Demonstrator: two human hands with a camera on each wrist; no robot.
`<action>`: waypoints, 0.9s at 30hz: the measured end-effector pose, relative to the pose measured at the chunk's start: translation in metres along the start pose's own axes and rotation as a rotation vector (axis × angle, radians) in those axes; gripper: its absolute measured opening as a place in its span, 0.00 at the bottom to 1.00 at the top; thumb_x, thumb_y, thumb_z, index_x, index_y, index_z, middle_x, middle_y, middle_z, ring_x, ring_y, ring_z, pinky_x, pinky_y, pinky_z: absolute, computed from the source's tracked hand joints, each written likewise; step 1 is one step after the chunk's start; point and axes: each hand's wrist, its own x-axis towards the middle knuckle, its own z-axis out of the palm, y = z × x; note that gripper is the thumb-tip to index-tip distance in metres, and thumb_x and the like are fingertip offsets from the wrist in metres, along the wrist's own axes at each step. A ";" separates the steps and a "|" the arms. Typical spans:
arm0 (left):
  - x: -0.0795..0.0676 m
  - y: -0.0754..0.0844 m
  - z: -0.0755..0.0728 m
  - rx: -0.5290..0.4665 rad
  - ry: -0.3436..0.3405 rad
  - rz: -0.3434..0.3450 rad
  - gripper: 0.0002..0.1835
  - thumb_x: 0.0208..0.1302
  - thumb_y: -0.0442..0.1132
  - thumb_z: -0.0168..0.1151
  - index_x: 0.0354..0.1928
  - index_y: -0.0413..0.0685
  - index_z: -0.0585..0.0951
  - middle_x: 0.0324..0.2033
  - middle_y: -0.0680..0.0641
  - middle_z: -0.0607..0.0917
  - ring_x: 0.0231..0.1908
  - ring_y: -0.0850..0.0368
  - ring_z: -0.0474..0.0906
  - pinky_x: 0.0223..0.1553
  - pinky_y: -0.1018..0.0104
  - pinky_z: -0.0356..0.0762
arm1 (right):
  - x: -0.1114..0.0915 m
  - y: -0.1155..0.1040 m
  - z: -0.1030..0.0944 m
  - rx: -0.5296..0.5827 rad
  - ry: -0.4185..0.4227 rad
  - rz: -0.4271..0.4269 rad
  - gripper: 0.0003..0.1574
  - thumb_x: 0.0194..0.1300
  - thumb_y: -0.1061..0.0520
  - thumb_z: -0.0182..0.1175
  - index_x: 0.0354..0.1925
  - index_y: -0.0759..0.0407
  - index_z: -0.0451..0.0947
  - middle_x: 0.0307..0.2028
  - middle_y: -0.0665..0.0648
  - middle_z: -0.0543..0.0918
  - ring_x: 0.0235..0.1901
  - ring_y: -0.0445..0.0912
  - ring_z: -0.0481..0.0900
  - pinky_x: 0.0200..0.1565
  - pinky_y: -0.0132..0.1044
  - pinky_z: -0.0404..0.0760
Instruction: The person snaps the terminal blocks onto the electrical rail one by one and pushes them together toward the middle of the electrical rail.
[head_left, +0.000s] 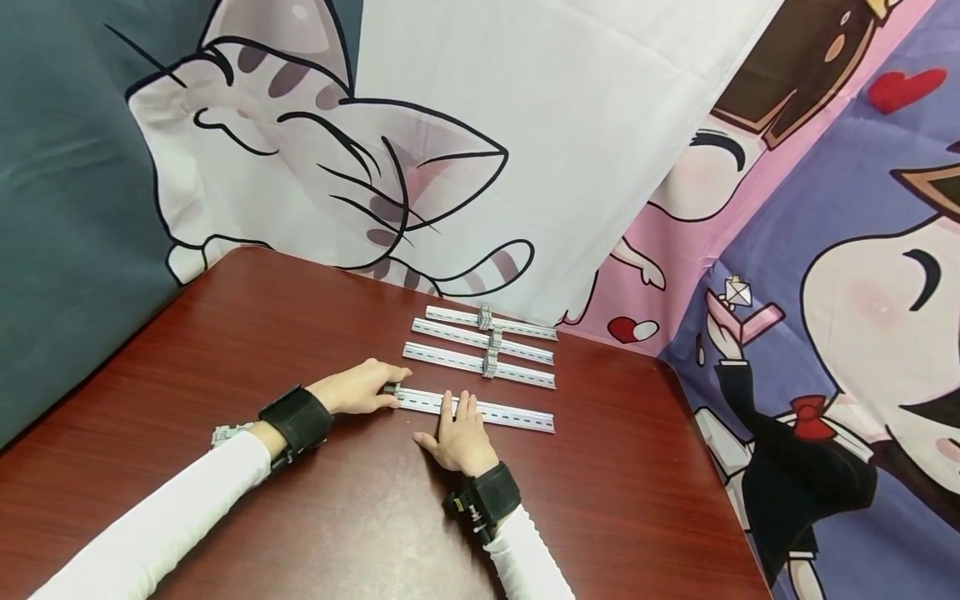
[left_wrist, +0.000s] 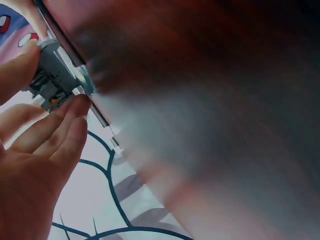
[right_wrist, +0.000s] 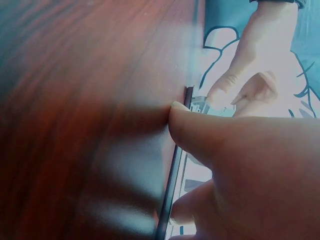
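Note:
A slotted metal DIN rail lies crosswise on the table in front of me. At its left end my left hand pinches a small grey terminal block between thumb and fingers. The left wrist view shows the block right at the rail, with its outer side partly covered by the fingers. My right hand rests with straight fingers on the middle of the rail, thumb spread to the left. In the right wrist view the thumb lies beside the rail's edge.
Three more DIN rails lie behind, the nearest rail among them, each carrying grey blocks near its middle. Some grey parts lie by my left wrist, partly hidden by the forearm. A printed cloth hangs behind the brown table.

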 end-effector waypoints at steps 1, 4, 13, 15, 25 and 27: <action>0.000 0.000 0.000 0.002 -0.001 0.004 0.26 0.60 0.36 0.66 0.59 0.31 0.75 0.55 0.36 0.81 0.56 0.43 0.78 0.54 0.50 0.76 | 0.000 0.000 0.000 0.001 0.001 0.000 0.54 0.67 0.31 0.50 0.74 0.65 0.48 0.72 0.73 0.52 0.74 0.63 0.48 0.71 0.51 0.55; 0.002 0.001 -0.001 0.027 -0.003 0.004 0.24 0.60 0.37 0.67 0.57 0.34 0.78 0.53 0.38 0.83 0.54 0.44 0.79 0.53 0.51 0.77 | 0.001 0.000 -0.001 0.000 0.007 -0.003 0.54 0.67 0.31 0.50 0.74 0.65 0.48 0.72 0.73 0.52 0.74 0.62 0.49 0.71 0.50 0.55; -0.001 0.002 0.002 0.223 0.065 0.180 0.15 0.59 0.36 0.67 0.47 0.37 0.81 0.38 0.44 0.83 0.38 0.50 0.79 0.41 0.57 0.77 | 0.000 0.000 -0.004 -0.020 0.005 0.001 0.53 0.68 0.31 0.48 0.74 0.65 0.47 0.73 0.72 0.52 0.74 0.62 0.48 0.71 0.50 0.55; -0.002 0.001 0.004 0.232 0.082 0.208 0.15 0.59 0.37 0.67 0.47 0.37 0.81 0.37 0.44 0.82 0.38 0.50 0.78 0.41 0.57 0.76 | -0.001 0.000 -0.003 -0.016 0.007 0.001 0.53 0.68 0.32 0.48 0.74 0.65 0.48 0.73 0.72 0.52 0.74 0.62 0.48 0.71 0.50 0.56; -0.002 -0.001 0.006 0.190 0.033 0.157 0.17 0.59 0.38 0.68 0.48 0.37 0.82 0.38 0.44 0.85 0.38 0.51 0.79 0.41 0.58 0.77 | -0.003 -0.001 0.000 -0.002 0.006 -0.008 0.53 0.68 0.33 0.49 0.74 0.65 0.48 0.73 0.72 0.52 0.74 0.61 0.49 0.71 0.50 0.57; 0.001 0.001 0.003 0.145 0.006 0.117 0.20 0.58 0.38 0.69 0.51 0.36 0.82 0.43 0.43 0.86 0.41 0.52 0.82 0.43 0.58 0.79 | -0.003 -0.001 0.001 -0.010 0.007 -0.007 0.53 0.68 0.32 0.49 0.74 0.64 0.48 0.73 0.72 0.52 0.74 0.61 0.49 0.71 0.50 0.56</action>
